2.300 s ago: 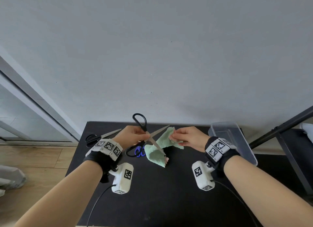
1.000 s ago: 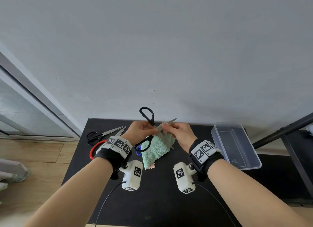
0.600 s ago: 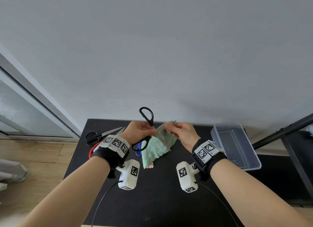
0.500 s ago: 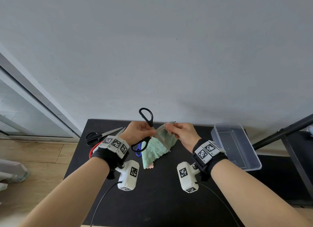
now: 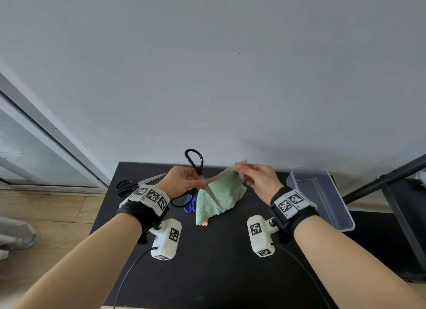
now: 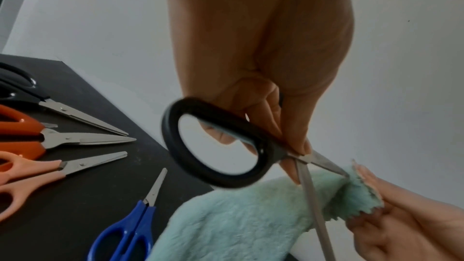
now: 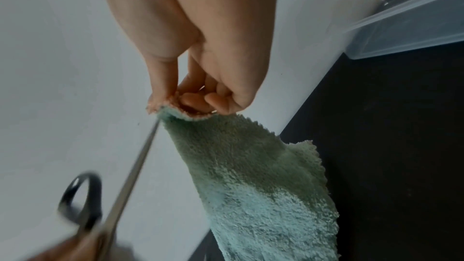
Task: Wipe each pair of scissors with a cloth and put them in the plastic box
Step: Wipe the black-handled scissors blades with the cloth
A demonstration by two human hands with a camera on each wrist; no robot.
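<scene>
My left hand (image 5: 184, 181) (image 6: 283, 142) grips black-handled scissors (image 5: 196, 161) (image 6: 213, 146) near the pivot, held above the black table (image 5: 219, 262) with the blades spread apart. One blade points right toward my right hand (image 5: 250, 177) (image 7: 195, 98), the other slants down across the cloth. A mint-green cloth (image 5: 219, 198) (image 6: 238, 225) (image 7: 263, 176) is pinched by my right hand around the tip of the upper blade (image 7: 140, 158) and hangs down to the table. A clear plastic box (image 5: 320, 198) (image 7: 406, 33) stands at the right with nothing visible inside.
On the table's left lie other scissors: a black pair (image 5: 136, 184) (image 6: 62, 108), an orange-red pair (image 6: 50, 138), a pink pair (image 6: 50, 168) and a blue pair (image 5: 190, 205) (image 6: 130, 225). A black stand leg (image 5: 380, 182) slants at the right. The wall is close behind.
My right hand has slid the cloth outward along the upper blade to its tip, moving right. The left hand keeps its hold on the black scissors.
</scene>
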